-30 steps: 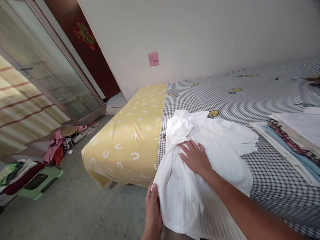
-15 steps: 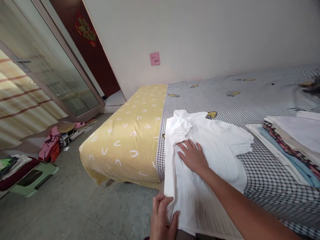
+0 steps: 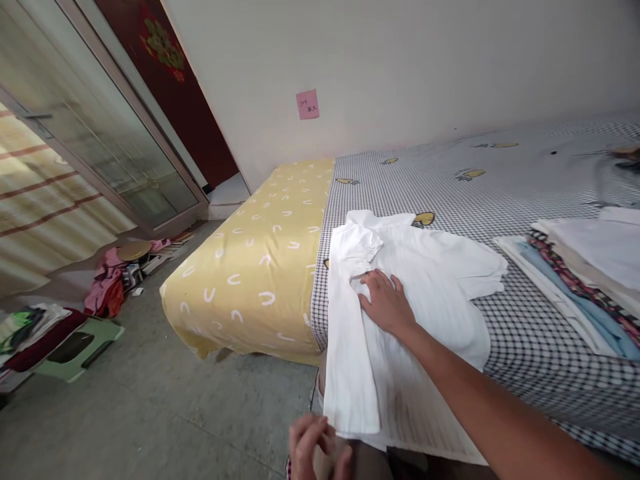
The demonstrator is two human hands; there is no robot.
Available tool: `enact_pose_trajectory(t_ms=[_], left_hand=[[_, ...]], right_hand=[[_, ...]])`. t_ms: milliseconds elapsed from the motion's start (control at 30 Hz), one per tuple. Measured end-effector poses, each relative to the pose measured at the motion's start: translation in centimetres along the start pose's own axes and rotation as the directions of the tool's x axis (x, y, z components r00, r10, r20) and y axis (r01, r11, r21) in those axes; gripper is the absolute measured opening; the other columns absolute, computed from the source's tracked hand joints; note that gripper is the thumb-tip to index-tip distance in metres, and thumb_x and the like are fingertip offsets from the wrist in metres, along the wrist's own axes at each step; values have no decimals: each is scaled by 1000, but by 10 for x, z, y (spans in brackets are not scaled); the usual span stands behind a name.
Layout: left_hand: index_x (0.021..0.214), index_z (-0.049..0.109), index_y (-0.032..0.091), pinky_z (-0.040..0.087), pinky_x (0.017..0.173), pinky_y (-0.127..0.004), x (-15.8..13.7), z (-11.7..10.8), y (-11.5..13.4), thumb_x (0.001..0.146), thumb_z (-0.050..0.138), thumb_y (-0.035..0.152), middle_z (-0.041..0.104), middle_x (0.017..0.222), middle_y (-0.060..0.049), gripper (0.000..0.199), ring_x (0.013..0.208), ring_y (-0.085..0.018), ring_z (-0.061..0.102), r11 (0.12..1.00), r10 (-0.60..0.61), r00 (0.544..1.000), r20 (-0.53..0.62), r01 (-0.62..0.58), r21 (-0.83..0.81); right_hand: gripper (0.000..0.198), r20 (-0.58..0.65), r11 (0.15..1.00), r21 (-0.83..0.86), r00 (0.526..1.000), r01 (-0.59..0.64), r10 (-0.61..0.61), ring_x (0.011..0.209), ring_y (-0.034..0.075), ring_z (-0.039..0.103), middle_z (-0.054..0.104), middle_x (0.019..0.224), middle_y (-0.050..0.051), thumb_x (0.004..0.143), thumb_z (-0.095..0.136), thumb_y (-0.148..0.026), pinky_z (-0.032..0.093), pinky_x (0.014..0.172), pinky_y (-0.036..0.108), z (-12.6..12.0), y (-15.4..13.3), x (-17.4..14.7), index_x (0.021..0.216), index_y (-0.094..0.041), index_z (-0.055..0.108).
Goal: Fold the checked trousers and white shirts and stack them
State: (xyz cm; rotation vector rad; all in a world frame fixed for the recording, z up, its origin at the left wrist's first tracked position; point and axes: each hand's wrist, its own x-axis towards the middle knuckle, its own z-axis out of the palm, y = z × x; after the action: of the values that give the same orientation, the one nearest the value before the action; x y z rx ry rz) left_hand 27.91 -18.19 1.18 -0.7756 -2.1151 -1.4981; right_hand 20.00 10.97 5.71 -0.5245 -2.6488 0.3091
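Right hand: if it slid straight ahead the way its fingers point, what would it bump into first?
The right hand lies flat on the white shirt, fingers pointing up-left. It would probably meet the folded-over puffy sleeve first, then the yellow sheet.

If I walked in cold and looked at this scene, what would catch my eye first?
Most likely the white striped short-sleeved shirt spread on the black-and-white checked bedsheet, with the right hand pressing flat on it and one side folded in as a long strip. The left hand hovers blurred at the bottom edge, just below the shirt's hem. To the right sits a stack of folded clothes, and to the left the yellow sheet with white U-shaped marks.
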Motion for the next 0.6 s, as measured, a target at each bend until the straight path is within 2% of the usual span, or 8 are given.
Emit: enact_pose_trajectory(t_ms=[100,200,300,367,433,467,533,600], left_hand=[[120,57,25,57,74,-32,-3,-7,-7,86,65,54,58,121,-12,45,92,-19,64,976,-219,975,30,218,26],[129,50,24,55,86,-36,-11,-10,-10,85,64,60,53,133,-14,58,113,-24,60,890,-450,882,140,456,-8],[134,44,24,51,91,-36,-12,-10,-7,83,66,59,57,128,-13,65,108,-21,62,791,-586,781,215,609,-57],[137,41,23,50,88,-34,-5,-8,-5,82,65,63,62,120,-11,72,102,-20,62,749,-609,755,243,649,-137],[136,42,21,49,81,-32,7,-5,-7,80,62,69,65,101,-6,76,90,-19,61,688,-644,715,273,697,-202],[130,48,20,48,76,-30,14,-2,-9,79,62,72,63,89,-3,74,82,-18,59,643,-676,673,300,737,-206],[99,61,18,44,67,-27,26,3,-14,71,68,75,54,69,3,64,67,-14,50,538,-750,561,352,826,-170],[67,52,20,37,58,-24,31,8,-19,58,74,79,41,59,7,63,59,-10,38,443,-804,471,364,882,-163]], right_hand=[[34,10,1000,-6,1000,-9,9,142,31,41,58,144,13,93,46,-26,23,116,56,-1,0,0,124,-19,59],[39,22,1000,-23,1000,-5,6,142,31,40,56,147,13,94,45,-26,23,116,57,-4,-1,0,130,-20,58],[41,45,1000,-29,999,-11,13,143,31,40,55,148,13,94,45,-27,23,115,56,-6,-3,0,133,-21,57],[41,44,999,-34,999,-11,12,143,31,40,55,148,13,95,45,-27,23,115,56,-6,-3,0,133,-21,57],[40,26,999,-39,1000,-4,5,142,31,41,56,147,13,94,45,-27,23,115,57,-5,-2,-1,132,-22,57],[40,14,999,-39,1000,0,1,141,31,41,56,146,13,94,45,-26,23,115,57,-3,-1,-1,131,-21,57],[36,-12,999,-32,1000,9,-9,141,31,42,58,144,13,93,46,-26,24,115,57,0,1,-1,127,-21,58],[32,-42,1000,-13,999,20,-21,140,30,43,60,140,14,92,47,-25,25,114,56,3,3,-1,121,-21,59]])
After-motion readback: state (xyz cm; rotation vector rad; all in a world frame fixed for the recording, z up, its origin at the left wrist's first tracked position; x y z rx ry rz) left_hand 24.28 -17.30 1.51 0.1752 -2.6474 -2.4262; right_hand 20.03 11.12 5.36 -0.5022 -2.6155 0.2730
